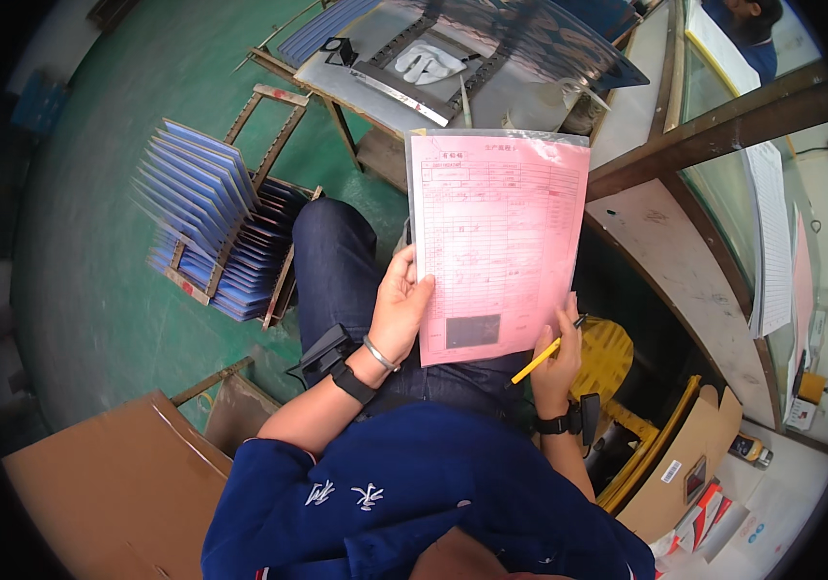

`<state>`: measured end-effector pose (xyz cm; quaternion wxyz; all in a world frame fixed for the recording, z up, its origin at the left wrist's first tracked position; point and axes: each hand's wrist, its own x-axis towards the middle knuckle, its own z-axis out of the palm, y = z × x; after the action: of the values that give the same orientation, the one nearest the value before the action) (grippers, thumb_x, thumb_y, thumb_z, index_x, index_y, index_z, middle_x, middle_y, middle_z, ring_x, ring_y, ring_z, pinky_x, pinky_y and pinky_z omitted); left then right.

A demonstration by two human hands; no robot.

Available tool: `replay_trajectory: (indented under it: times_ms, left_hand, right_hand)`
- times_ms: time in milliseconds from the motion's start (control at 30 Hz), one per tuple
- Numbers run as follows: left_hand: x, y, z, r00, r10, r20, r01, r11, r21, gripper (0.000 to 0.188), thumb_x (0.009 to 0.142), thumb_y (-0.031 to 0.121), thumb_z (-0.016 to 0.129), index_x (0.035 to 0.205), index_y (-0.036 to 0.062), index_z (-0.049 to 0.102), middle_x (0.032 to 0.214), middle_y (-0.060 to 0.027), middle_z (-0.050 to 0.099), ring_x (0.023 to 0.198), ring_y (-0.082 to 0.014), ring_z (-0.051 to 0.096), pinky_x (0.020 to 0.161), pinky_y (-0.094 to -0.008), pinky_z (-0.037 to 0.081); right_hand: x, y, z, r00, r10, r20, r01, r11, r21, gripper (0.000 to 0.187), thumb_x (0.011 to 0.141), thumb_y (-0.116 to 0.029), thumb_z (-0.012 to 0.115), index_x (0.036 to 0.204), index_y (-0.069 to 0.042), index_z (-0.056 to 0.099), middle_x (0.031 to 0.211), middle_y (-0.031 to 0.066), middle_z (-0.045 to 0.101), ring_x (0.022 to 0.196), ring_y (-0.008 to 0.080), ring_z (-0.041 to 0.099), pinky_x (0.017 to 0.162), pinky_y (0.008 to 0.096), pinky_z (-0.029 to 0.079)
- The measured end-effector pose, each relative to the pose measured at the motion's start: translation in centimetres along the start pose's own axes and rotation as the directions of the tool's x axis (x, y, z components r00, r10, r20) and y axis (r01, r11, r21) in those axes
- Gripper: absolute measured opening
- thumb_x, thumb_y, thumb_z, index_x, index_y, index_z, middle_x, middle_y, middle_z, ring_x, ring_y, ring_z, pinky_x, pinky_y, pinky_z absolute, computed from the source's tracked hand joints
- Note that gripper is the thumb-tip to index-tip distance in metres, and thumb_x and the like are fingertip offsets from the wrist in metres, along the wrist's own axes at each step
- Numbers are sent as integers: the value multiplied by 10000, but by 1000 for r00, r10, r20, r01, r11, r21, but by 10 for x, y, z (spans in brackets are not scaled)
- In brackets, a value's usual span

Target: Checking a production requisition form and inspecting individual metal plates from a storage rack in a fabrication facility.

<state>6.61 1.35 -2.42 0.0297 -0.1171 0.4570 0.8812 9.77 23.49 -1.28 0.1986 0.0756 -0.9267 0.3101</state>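
A pink printed form (496, 261) in a clear plastic sleeve is held up over my lap. My left hand (399, 307) grips its left edge, thumb on the front and the other fingers behind. At the lower right edge, my right hand (559, 353) also takes hold of the sleeve. A yellow pen (537, 362) with a dark end lies across that same hand, tucked between its fingers. Part of the right fingers is hidden behind the sheet. Below the form's table is a dark grey rectangle.
To the left, a rack (209, 280) holds several thin blue panels upright on the green floor (95, 251). A work table (375, 104) ahead carries white gloves (428, 64) and a metal ruler (399, 94). A cardboard box (114, 483) sits lower left; a yellow stool (602, 358) stands right.
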Motion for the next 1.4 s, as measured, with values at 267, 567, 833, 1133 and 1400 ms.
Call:
replay_trajectory:
  times_ms: [267, 567, 833, 1133, 1400]
  left_hand:
    - [-8, 11, 11, 912, 406, 57, -374, 769, 518, 685, 823, 89, 585, 1384, 4, 201, 1387, -188, 293, 1235, -255, 370, 1012, -356, 312]
    - [-40, 10, 41, 731, -55, 680, -663, 178, 728, 984, 614, 411, 754, 1385, 61, 254, 1452, -190, 175, 1343, -397, 132, 1022, -633, 79]
    - [-31, 7, 26, 908, 56, 416, -410, 333, 849, 437, 831, 29, 499, 1260, 114, 505, 1470, -166, 152, 1352, -378, 129, 1047, -536, 200]
    - [-33, 15, 30, 873, 261, 412, -460, 721, 519, 402, 824, -16, 484, 1216, 56, 540, 1406, -204, 291, 1327, -333, 252, 1072, -389, 213]
    - [-34, 0, 14, 998, 67, 13, -67, 996, -54, 409, 977, 267, 358, 1277, -3, 418, 1293, -96, 438, 1215, -193, 382, 1034, -339, 276]
  right_hand:
    - [14, -20, -12, 867, 492, 77, -431, 665, 609, 317, 868, -42, 546, 1168, 7, 456, 1098, 74, 493, 950, 131, 509, 834, 227, 426]
    - [15, -28, -12, 883, 470, -22, -287, 575, 766, 344, 880, -48, 541, 1178, -15, 372, 1231, 170, 479, 838, 134, 563, 657, 236, 489]
    - [5, -10, -2, 933, 327, -150, -154, 740, 654, 289, 895, -39, 497, 1155, -18, 374, 1241, 183, 460, 989, 185, 520, 856, 284, 438]
    - [4, -12, 52, 858, 211, 469, -510, 238, 827, 349, 927, -60, 412, 1263, 14, 361, 1143, 170, 527, 1034, 198, 528, 881, 323, 435]
    - [58, -29, 59, 984, 120, 131, -176, 751, 637, 194, 875, -47, 484, 1036, 12, 574, 812, 75, 566, 691, 120, 554, 609, 236, 465]
